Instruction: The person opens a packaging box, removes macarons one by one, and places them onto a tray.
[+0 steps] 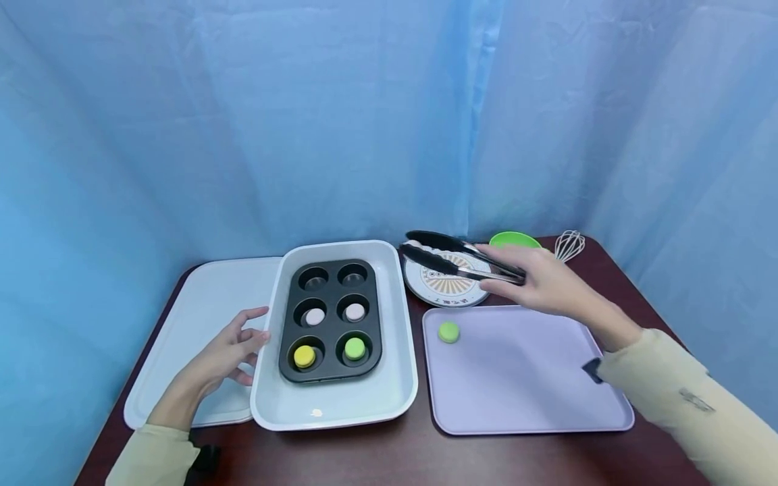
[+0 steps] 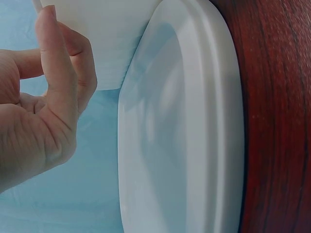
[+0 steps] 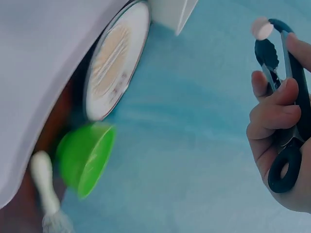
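My right hand (image 1: 535,280) grips black-tipped metal tongs (image 1: 462,264), raised over the right side. A pale round macaron (image 3: 262,28) sits between the tong tips. My left hand (image 1: 227,351) is at the left side of a deep white tray (image 1: 334,408), fingertips right at its rim. Inside that tray lies a dark muffin tin (image 1: 331,324). Its near cups hold a yellow macaron (image 1: 304,356) and a green macaron (image 1: 355,348); the middle cups hold two pale pink macarons (image 1: 354,312). Another green macaron (image 1: 448,332) lies on the purple tray (image 1: 529,378).
A flat white tray (image 1: 188,344) lies at the left, under my left hand. Behind the purple tray are a patterned plate (image 1: 446,287), a green bowl (image 1: 514,239) and a whisk (image 1: 569,246). Blue curtains (image 1: 340,121) hang around the dark wooden table (image 1: 340,459).
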`<action>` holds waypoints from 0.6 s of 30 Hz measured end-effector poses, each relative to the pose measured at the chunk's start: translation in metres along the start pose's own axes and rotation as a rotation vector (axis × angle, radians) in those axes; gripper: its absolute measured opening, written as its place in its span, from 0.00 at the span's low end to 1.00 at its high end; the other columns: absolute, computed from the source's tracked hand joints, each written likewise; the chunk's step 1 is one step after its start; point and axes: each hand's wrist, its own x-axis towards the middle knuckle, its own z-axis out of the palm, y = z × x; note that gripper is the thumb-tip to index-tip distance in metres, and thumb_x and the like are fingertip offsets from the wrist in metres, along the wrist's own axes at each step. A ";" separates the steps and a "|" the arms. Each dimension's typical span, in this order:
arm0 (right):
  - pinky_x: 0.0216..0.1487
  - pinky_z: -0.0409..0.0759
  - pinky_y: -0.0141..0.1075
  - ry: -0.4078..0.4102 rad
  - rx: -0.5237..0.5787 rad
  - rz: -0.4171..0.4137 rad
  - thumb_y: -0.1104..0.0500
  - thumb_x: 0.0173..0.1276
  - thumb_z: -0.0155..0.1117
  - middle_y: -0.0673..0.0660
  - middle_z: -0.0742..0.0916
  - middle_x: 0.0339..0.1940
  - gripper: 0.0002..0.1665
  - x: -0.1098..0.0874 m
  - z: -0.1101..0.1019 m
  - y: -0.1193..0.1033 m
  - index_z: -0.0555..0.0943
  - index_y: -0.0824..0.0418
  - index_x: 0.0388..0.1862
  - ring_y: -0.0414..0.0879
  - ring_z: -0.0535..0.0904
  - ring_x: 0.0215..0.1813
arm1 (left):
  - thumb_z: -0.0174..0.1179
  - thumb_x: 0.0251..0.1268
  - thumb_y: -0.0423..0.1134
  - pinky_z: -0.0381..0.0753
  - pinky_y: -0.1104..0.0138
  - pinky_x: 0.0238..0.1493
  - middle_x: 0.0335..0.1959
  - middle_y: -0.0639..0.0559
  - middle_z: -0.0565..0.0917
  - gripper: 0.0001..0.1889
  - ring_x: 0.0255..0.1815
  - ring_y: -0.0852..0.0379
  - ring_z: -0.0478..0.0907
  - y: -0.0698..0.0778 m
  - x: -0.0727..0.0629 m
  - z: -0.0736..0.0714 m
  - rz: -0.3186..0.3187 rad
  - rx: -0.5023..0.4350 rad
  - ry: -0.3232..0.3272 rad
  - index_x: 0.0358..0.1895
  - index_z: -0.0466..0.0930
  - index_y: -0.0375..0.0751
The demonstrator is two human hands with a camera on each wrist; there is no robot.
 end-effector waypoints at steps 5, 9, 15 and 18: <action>0.41 0.79 0.34 0.085 -0.070 0.015 0.55 0.59 0.80 0.52 0.87 0.53 0.39 -0.045 -0.011 0.016 0.78 0.56 0.70 0.40 0.81 0.43 | 0.59 0.76 0.46 0.88 0.53 0.26 0.52 0.37 0.81 0.37 0.33 0.46 0.85 -0.001 -0.001 0.000 -0.007 0.005 0.010 0.80 0.50 0.50; 0.39 0.71 0.25 0.117 -0.116 0.009 0.58 0.53 0.83 0.46 0.87 0.47 0.42 -0.080 -0.013 0.035 0.80 0.53 0.68 0.35 0.77 0.38 | 0.59 0.76 0.47 0.88 0.53 0.27 0.52 0.37 0.81 0.37 0.33 0.46 0.85 0.000 -0.002 0.001 -0.007 0.003 0.015 0.80 0.51 0.50; 0.33 0.70 0.29 0.045 -0.183 0.032 0.54 0.51 0.84 0.38 0.81 0.38 0.41 -0.119 -0.010 0.060 0.81 0.51 0.66 0.33 0.74 0.35 | 0.58 0.76 0.45 0.88 0.54 0.27 0.50 0.38 0.81 0.35 0.33 0.46 0.84 0.001 -0.002 0.001 0.000 0.000 0.017 0.80 0.51 0.50; 0.26 0.65 0.30 0.000 -0.207 0.054 0.49 0.53 0.83 0.35 0.76 0.32 0.39 -0.132 -0.007 0.068 0.81 0.50 0.66 0.30 0.66 0.27 | 0.58 0.76 0.45 0.88 0.54 0.27 0.50 0.38 0.81 0.35 0.33 0.46 0.84 0.001 -0.003 0.001 0.003 -0.001 0.017 0.80 0.52 0.49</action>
